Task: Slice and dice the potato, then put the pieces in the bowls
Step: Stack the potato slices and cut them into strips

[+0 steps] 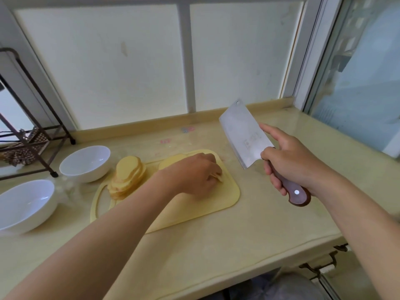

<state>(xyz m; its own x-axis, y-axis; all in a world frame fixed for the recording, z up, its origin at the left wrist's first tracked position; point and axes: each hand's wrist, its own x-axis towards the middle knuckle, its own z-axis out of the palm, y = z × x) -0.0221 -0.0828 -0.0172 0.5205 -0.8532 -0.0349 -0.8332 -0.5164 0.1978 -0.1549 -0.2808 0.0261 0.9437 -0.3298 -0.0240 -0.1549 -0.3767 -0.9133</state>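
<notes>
A yellow cutting board (225, 197) lies on the counter. A leaning stack of potato slices (127, 176) sits at the board's left end. More potato slices (171, 161) lie at the far side, partly under my left hand (194, 172), whose curled fingers grip some slices near the board's right part. My right hand (290, 163) grips the wooden handle of a cleaver (244, 133), held in the air to the right of the board with the blade pointing up and away. Two white bowls, one further back (85, 162) and one nearer (23, 204), stand empty left of the board.
A dark metal rack (28, 135) stands at the back left on the beige counter (259, 230). White panels rise behind the counter and a window is at the right. The counter's front edge runs along the lower right.
</notes>
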